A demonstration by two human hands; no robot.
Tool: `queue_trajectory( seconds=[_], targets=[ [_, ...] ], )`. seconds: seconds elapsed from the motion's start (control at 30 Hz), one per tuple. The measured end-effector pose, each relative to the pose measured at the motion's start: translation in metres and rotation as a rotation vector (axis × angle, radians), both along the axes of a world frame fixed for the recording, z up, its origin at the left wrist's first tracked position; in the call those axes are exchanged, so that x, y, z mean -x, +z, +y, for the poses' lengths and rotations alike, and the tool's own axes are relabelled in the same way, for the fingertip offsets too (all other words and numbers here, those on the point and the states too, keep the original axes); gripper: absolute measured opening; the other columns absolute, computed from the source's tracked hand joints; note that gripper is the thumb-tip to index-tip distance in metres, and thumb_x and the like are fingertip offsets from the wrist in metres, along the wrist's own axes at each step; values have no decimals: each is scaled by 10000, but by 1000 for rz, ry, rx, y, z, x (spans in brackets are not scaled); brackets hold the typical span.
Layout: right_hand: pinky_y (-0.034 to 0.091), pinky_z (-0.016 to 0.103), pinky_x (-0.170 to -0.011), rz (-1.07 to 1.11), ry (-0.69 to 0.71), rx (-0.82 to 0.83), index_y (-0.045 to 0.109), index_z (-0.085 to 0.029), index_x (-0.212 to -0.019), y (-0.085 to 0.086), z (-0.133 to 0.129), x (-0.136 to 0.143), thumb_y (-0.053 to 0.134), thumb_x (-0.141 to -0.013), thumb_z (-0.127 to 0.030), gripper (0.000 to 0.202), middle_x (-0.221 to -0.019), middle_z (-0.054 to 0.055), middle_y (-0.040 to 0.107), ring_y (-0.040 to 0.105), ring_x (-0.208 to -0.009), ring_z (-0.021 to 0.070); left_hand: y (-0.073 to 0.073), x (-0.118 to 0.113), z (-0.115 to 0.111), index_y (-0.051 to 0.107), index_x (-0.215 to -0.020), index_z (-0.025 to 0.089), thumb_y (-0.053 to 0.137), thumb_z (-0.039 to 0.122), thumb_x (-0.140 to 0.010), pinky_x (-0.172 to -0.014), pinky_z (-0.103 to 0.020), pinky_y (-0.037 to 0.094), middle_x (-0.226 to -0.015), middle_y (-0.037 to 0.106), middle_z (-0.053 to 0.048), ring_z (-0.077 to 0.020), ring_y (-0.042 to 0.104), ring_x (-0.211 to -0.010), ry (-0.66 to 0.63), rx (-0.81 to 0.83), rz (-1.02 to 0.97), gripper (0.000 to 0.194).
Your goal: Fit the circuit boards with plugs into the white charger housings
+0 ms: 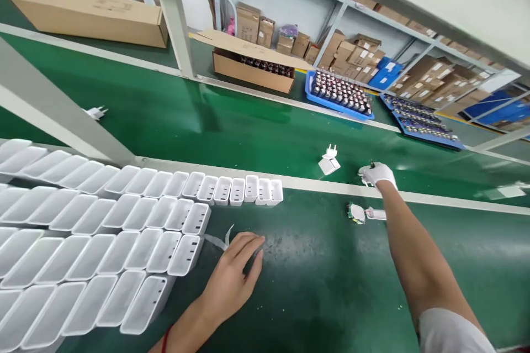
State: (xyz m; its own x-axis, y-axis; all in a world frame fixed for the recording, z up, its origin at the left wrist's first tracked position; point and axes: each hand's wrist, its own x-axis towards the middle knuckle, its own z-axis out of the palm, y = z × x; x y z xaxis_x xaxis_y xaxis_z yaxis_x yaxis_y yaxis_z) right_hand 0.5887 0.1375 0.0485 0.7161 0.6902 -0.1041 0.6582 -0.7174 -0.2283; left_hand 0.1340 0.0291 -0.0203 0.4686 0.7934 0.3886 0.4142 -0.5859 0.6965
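My left hand (pixel 234 273) is bare and hovers low over the green table (pixel 314 286), thumb and fingers curved and apart, with nothing visible between them. Beside it lies a clear strip (pixel 215 241), near the white plastic cases (pixel 185 254). My right hand (pixel 384 174), in a white glove, reaches to the pale rail at the belt's edge. Its fingers are closed around a small whitish piece with a dark bit, mostly hidden. Below that hand rest a circuit board with a white part (pixel 356 213) and a narrow white casing (pixel 376 214).
On the green belt (pixel 248 137) stands a white plug charger (pixel 330 161); another plug (pixel 96 113) is farther left. Blue trays (pixel 339 112) of small parts and an open carton (pixel 252 74) line the far side. A metal post (pixel 171 16) rises at the left.
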Motion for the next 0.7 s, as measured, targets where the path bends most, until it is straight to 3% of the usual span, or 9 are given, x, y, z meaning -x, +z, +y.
queue_trajectory(
  seconds=[0.07, 0.13, 0.23, 0.37, 0.43, 0.5, 0.57, 0.7],
  targets=[
    [562, 304, -694, 77, -4, -57, 650, -121, -1060, 6, -4, 2, 574, -942, -313, 237, -972, 95, 693, 671, -786, 170, 8, 0, -2, 566, -1240, 214, 481, 190, -948, -883, -317, 589, -1125, 674, -91, -206, 655, -1079, 6, 32, 96, 305],
    [553, 271, -649, 163, 40, -139, 626, -125, -1147, 14, -12, 11, 551, -936, -288, 277, -975, 113, 711, 681, -741, 169, 18, -4, -1, 508, -1337, 211, 468, 239, -955, -859, -349, 597, -1200, 648, -109, -237, 637, -1119, 8, 54, 218, 386],
    [574, 277, -644, 406, 211, -190, 527, -164, -1312, 24, -34, 46, 632, -878, -321, 473, -1013, 90, 721, 685, -703, 160, 32, -22, 10, 449, -1413, 167, 460, 277, -954, -831, -427, 591, -1273, 611, -157, -310, 605, -1148, 50, 9, 391, 471],
    [582, 325, -611, 1140, 586, 12, 387, -143, -1394, 12, -71, 115, 747, -787, -393, 749, -962, 116, 723, 667, -655, 168, 40, -55, 38, 549, -1339, 113, 510, 169, -907, -923, -549, 498, -1326, 561, -226, -393, 560, -1158, 162, -123, 562, 437],
    [575, 311, -603, 1296, 674, 127, 363, -125, -1384, -4, -85, 144, 747, -788, -399, 760, -881, 85, 720, 651, -629, 148, 38, -67, 51, 615, -1253, 85, 517, 129, -884, -931, -592, 462, -1373, 510, -268, -430, 536, -1176, 213, -149, 573, 384],
    [571, 297, -601, 1287, 746, 168, 392, -102, -1368, -19, -93, 163, 713, -814, -387, 701, -853, 64, 712, 641, -619, 133, 34, -74, 59, 689, -1103, 89, 495, 100, -878, -924, -620, 443, -1367, 506, -277, -450, 523, -1191, 230, -152, 557, 298],
    [562, 277, -581, 1068, 830, 184, 444, -112, -1375, -27, -98, 172, 664, -848, -374, 629, -900, 61, 712, 638, -605, 121, 32, -74, 62, 719, -975, 109, 468, 81, -879, -945, -638, 423, -1371, 507, -258, -456, 497, -1232, 219, -153, 547, 270],
    [567, 324, -657, 516, 865, 147, 601, -169, -1297, -19, -103, 173, 676, -831, -403, 527, -1204, 120, 645, 684, -703, 162, 39, -61, 48, 709, -917, 112, 487, 73, -857, -1025, -663, 372, -1430, 455, -243, -472, 376, -1354, 121, -181, 473, 233]
  ],
)
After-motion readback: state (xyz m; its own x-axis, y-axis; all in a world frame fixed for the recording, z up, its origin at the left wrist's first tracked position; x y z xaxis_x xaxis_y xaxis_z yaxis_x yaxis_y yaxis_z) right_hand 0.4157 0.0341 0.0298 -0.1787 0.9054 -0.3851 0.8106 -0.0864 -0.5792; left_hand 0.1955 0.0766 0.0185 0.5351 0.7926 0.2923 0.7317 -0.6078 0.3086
